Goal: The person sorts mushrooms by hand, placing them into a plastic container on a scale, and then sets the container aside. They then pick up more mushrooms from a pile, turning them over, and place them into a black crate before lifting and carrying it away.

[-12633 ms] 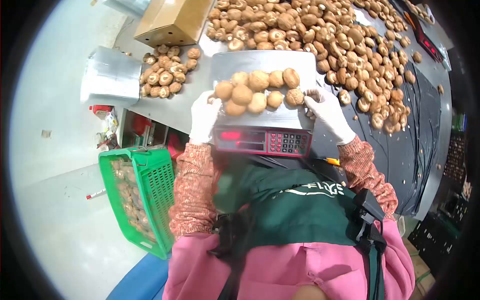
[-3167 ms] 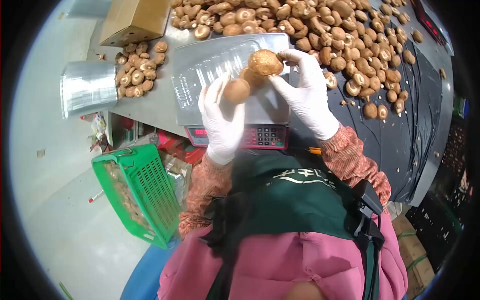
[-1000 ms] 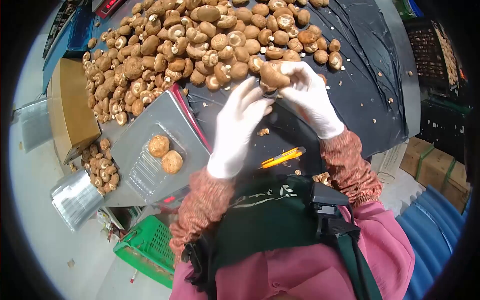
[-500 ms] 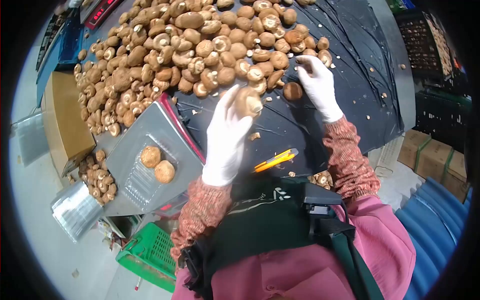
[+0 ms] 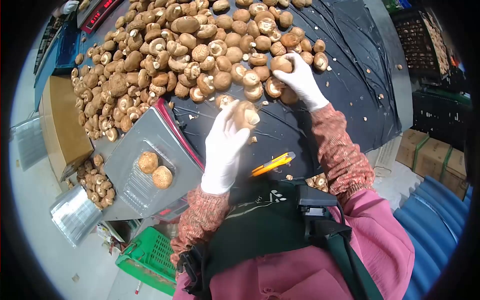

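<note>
My white-gloved left hand [image 5: 221, 150] grips a brown shiitake mushroom [image 5: 245, 114], its pale stem turned to the right. At the near right edge of the mushroom pile [image 5: 165, 55], my gloved right hand [image 5: 304, 82] has thumb and fingers around another shiitake mushroom [image 5: 281, 64]. Below that hand, a further mushroom [image 5: 288, 95] lies on the dark sheet, partly hidden by it. Left of my left hand, a clear plastic tray [image 5: 131, 187] holds two mushrooms [image 5: 155, 170] on a grey scale [image 5: 160, 127]. A yellow utility knife [image 5: 272, 164] rests close to my body.
A cardboard box [image 5: 65, 122] stands at the left, with stacked clear trays [image 5: 76, 212] below it. On the floor sits a green basket [image 5: 147, 260]. Another scale with a red display [image 5: 100, 14] is at the far left, near another person's gloved hand [image 5: 70, 7]. Crates [image 5: 417, 42] and cartons [image 5: 432, 155] line the right.
My right hand has moved left and closed around a mushroom at the pile's edge. My left hand still holds its mushroom, slightly lower in view.
</note>
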`<act>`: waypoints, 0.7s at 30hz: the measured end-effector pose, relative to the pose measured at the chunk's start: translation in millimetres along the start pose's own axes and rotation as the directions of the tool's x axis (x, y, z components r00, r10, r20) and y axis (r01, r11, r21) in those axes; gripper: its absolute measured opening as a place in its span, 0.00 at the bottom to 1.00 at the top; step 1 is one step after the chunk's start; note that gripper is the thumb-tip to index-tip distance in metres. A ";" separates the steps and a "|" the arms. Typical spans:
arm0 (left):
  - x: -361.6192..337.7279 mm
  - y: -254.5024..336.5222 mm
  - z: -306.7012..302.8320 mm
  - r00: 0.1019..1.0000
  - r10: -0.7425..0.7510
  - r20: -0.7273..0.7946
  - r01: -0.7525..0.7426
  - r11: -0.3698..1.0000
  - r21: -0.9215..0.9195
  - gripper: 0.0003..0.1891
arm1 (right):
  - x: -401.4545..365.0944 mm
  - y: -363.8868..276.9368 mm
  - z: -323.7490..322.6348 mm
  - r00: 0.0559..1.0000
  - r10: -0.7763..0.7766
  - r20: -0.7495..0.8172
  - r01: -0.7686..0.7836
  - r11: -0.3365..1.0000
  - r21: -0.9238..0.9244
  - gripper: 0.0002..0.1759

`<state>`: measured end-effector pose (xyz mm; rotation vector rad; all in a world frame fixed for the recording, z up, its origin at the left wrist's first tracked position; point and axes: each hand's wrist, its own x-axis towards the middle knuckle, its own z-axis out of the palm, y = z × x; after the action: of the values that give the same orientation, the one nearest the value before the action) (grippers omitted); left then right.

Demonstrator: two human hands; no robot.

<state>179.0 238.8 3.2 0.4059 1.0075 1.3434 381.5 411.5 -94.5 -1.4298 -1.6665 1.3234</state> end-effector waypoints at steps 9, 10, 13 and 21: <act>-5.3 -3.4 5.6 1.000 -0.001 0.019 0.001 1.000 0.003 0.35 | -52.1 -19.0 -14.6 0.925 -0.167 0.341 -0.360 -0.104 0.927 0.32; -6.4 -2.1 6.7 1.000 -0.010 0.027 0.010 1.000 -0.005 0.35 | -54.1 -22.3 -13.0 0.917 -0.224 0.329 -0.373 -0.194 0.907 0.34; -10.2 0.6 6.8 0.999 -0.018 0.028 0.019 1.000 -0.010 0.35 | -58.9 -41.0 -16.6 0.885 -0.324 0.335 -0.373 -0.062 0.926 0.42; -14.6 -4.7 4.2 1.000 0.013 0.021 -0.013 0.999 0.043 0.34 | -72.0 -69.6 -23.7 0.799 -0.496 0.339 -0.350 0.074 0.934 0.61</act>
<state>186.5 225.3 7.2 0.4592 1.0194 1.3281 394.8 354.9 -9.6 0.0695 -0.4985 2.2981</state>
